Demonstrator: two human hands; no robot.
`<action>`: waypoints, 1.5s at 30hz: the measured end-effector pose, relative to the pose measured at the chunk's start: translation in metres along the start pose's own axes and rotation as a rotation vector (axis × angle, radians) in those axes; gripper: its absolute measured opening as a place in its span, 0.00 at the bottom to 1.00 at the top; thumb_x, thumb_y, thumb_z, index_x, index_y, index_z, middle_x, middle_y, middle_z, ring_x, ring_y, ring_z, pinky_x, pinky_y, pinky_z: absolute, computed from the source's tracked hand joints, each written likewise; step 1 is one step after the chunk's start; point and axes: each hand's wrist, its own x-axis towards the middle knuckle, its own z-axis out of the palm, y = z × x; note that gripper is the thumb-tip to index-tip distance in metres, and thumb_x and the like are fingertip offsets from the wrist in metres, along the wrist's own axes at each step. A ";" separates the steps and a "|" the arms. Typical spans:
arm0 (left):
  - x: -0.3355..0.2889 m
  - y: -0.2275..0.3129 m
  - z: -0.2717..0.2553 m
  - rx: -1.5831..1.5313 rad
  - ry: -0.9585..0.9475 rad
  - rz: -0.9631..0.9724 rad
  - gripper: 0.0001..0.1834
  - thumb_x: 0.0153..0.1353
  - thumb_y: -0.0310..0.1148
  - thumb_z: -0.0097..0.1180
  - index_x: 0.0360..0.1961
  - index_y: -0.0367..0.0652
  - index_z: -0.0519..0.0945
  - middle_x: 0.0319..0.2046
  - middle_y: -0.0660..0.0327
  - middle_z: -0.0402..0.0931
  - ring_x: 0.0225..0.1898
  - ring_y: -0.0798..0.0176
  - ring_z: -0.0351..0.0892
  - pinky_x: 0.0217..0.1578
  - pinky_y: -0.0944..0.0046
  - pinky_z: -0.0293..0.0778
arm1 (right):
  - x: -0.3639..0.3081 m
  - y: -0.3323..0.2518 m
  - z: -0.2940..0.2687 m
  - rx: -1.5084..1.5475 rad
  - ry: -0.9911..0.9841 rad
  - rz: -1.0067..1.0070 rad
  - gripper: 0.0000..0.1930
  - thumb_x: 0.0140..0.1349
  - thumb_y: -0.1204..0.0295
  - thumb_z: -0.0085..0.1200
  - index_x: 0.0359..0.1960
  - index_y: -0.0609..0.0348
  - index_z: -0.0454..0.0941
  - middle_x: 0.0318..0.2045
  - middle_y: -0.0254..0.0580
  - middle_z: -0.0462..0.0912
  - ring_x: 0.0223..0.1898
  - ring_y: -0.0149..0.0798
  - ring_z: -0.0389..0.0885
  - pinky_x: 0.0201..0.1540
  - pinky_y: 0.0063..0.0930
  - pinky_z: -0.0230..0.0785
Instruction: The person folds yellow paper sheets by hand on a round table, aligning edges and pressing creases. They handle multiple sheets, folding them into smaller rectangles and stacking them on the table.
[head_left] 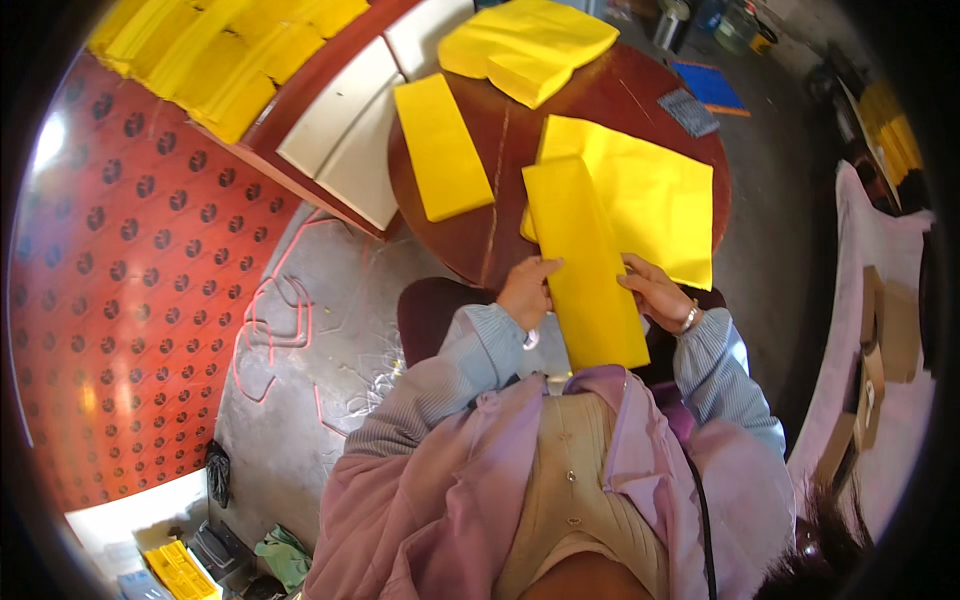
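Observation:
A long folded yellow sheet, cloth or paper, lies across the near edge of the round table and reaches toward my body. My left hand grips its left edge, thumb on top and fingers underneath. On the opposite edge my right hand pinches it the same way, with a bracelet at the wrist. Beneath the held piece, wider yellow sheets lie in a loose pile. To the left is a narrow folded yellow piece. A broad yellow stack rests at the table's far side.
The dark red round table has a grey cloth-like piece at its right edge. Many yellow bundles lie on a red surface at the far left. Pink cord trails over the floor. Cardboard boxes stand at right.

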 end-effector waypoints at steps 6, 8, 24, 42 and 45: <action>-0.016 -0.003 -0.007 0.188 0.174 -0.047 0.26 0.83 0.49 0.42 0.69 0.41 0.70 0.59 0.53 0.80 0.51 0.56 0.85 0.56 0.55 0.80 | -0.002 0.011 0.012 -0.010 -0.021 0.057 0.23 0.80 0.62 0.50 0.72 0.56 0.69 0.35 0.27 0.78 0.28 0.22 0.68 0.29 0.16 0.59; -0.020 -0.002 -0.007 0.222 0.156 -0.040 0.24 0.83 0.47 0.43 0.67 0.41 0.72 0.57 0.55 0.81 0.49 0.60 0.85 0.51 0.58 0.82 | -0.003 0.015 0.016 -0.035 0.010 0.034 0.23 0.80 0.62 0.50 0.71 0.55 0.70 0.37 0.28 0.80 0.31 0.22 0.74 0.31 0.15 0.65; -0.046 0.156 -0.048 0.228 0.126 0.642 0.17 0.77 0.29 0.55 0.63 0.36 0.77 0.55 0.58 0.84 0.55 0.64 0.84 0.55 0.65 0.80 | 0.123 -0.101 0.104 -0.238 -0.165 -0.509 0.21 0.78 0.70 0.51 0.71 0.54 0.68 0.37 0.31 0.83 0.35 0.24 0.80 0.39 0.17 0.70; 0.084 0.236 -0.163 0.365 0.616 0.590 0.16 0.69 0.29 0.64 0.54 0.33 0.80 0.45 0.57 0.84 0.43 0.63 0.85 0.44 0.65 0.82 | 0.354 -0.083 0.107 -0.364 0.200 -0.603 0.12 0.71 0.65 0.62 0.44 0.61 0.81 0.30 0.36 0.87 0.30 0.31 0.85 0.35 0.26 0.76; 0.080 0.236 -0.162 0.328 0.594 0.608 0.14 0.68 0.27 0.64 0.52 0.34 0.80 0.45 0.56 0.84 0.43 0.63 0.85 0.44 0.64 0.82 | 0.353 -0.081 0.107 -0.420 0.245 -0.582 0.12 0.69 0.65 0.63 0.45 0.61 0.82 0.30 0.36 0.87 0.32 0.30 0.83 0.38 0.26 0.74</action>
